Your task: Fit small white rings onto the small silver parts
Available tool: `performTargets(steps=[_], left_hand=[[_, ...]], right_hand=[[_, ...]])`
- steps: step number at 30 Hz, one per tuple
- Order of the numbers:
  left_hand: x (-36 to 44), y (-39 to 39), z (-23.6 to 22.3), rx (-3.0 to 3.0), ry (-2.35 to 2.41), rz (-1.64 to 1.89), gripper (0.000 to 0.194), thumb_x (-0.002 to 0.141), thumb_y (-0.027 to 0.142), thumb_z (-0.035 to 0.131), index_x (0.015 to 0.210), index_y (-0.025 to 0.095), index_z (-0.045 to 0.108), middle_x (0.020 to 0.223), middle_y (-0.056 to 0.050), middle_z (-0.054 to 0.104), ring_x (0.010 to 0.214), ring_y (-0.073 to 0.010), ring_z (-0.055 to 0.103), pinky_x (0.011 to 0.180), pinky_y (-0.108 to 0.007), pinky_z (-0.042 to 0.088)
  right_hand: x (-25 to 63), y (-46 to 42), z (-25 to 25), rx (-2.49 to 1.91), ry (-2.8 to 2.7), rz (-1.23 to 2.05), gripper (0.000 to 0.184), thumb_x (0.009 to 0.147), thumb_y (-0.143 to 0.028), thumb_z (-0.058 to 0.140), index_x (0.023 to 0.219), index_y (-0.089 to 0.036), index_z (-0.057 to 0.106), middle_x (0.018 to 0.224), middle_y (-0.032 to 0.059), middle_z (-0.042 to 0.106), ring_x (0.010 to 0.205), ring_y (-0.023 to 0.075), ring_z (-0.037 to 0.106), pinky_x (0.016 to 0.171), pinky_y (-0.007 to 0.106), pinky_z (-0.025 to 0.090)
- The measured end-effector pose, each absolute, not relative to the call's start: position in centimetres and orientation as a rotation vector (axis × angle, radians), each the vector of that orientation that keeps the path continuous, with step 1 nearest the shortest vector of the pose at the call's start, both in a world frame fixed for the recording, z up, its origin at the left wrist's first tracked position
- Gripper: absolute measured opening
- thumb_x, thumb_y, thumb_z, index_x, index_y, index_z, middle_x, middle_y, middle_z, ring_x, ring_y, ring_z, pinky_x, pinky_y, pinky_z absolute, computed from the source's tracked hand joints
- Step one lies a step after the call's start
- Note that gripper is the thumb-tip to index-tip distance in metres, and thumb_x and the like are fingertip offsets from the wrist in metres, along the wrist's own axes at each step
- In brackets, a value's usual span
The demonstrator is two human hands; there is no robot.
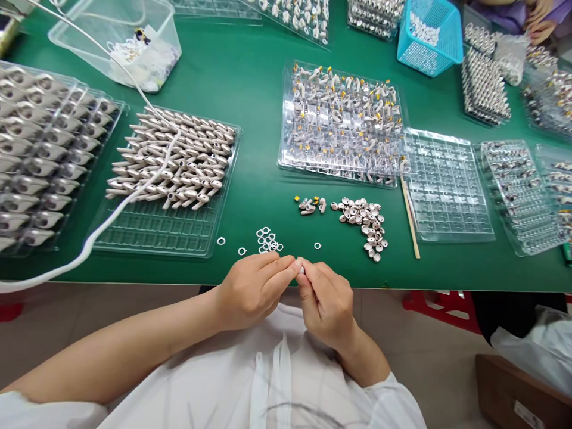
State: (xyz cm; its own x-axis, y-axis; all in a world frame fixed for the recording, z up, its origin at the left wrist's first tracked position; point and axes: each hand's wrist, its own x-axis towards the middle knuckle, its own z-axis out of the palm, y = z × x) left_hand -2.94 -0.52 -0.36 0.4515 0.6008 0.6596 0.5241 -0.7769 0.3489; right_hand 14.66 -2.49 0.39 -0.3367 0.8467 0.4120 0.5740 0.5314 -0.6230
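My left hand (255, 287) and my right hand (327, 302) meet at the table's front edge, fingertips pressed together. Between them shows a bit of a small pale part (302, 270); the fingers hide the rest, so its kind is unclear. Just beyond my left hand lie several thin white rings (267, 237), with a single white ring (317, 245) beyond my right hand. Farther up are a few curved pale pieces with yellow tabs (308, 206). To their right is a loose heap of small round metallic caps (364, 219).
A tray of beige shells (174, 158) stands left, crossed by a white cable (129, 199). Stacked clear trays (342, 122) hold yellow-tabbed parts. A thin wooden stick (410, 223) lies beside a clear tray (449, 190). A blue basket (407, 52) and another person's hands (540, 21) are farther back.
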Motion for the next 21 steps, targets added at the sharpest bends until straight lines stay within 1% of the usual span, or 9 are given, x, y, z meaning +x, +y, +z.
performTargets(steps=[4, 10, 15, 21], left_hand=[[-2.8, -0.3, -0.1, 2.641, 0.991, 1.182, 0.029, 0.090, 0.007, 0.040, 0.116, 0.009, 0.052, 0.082, -0.013, 0.073, 0.057, -0.0153, 0.059, 0.050, -0.028, 0.052], [-2.5, -0.1, -0.2, 2.655, 0.959, 1.168, 0.025, 0.086, 0.005, 0.041, 0.107, 0.007, 0.054, 0.079, -0.015, 0.072, 0.057, -0.0174, 0.057, 0.049, -0.029, 0.049], [-2.3, 0.2, 0.0, 2.665, 0.973, 1.149, 0.024, 0.085, 0.004, 0.039, 0.103, 0.008, 0.054, 0.071, -0.011, 0.069, 0.053, -0.0173, 0.054, 0.047, -0.027, 0.045], [-2.3, 0.4, -0.1, 2.696, 0.984, 1.115, 0.025, 0.085, 0.005, 0.037, 0.103, 0.011, 0.053, 0.068, -0.008, 0.067, 0.051, -0.0169, 0.053, 0.047, -0.027, 0.044]], right_hand=[[14.6, -2.5, 0.0, -1.167, -2.062, 0.396, 0.025, 0.093, -0.011, 0.048, 0.115, -0.008, 0.060, 0.079, 0.0102, 0.069, 0.064, 0.0161, 0.061, 0.052, 0.027, 0.049], [14.6, -2.6, -0.7, -1.170, -2.086, 0.329, 0.027, 0.093, -0.012, 0.047, 0.117, -0.008, 0.058, 0.078, 0.0105, 0.068, 0.063, 0.0171, 0.061, 0.051, 0.028, 0.048], [14.7, -2.6, -1.1, -1.159, -2.075, 0.320, 0.027, 0.092, -0.012, 0.048, 0.117, -0.008, 0.058, 0.079, 0.0114, 0.068, 0.064, 0.0180, 0.060, 0.050, 0.028, 0.047], [14.6, -2.3, -1.3, -1.145, -2.104, 0.303, 0.027, 0.092, -0.011, 0.047, 0.117, -0.007, 0.058, 0.078, 0.0113, 0.066, 0.063, 0.0182, 0.060, 0.050, 0.029, 0.046]])
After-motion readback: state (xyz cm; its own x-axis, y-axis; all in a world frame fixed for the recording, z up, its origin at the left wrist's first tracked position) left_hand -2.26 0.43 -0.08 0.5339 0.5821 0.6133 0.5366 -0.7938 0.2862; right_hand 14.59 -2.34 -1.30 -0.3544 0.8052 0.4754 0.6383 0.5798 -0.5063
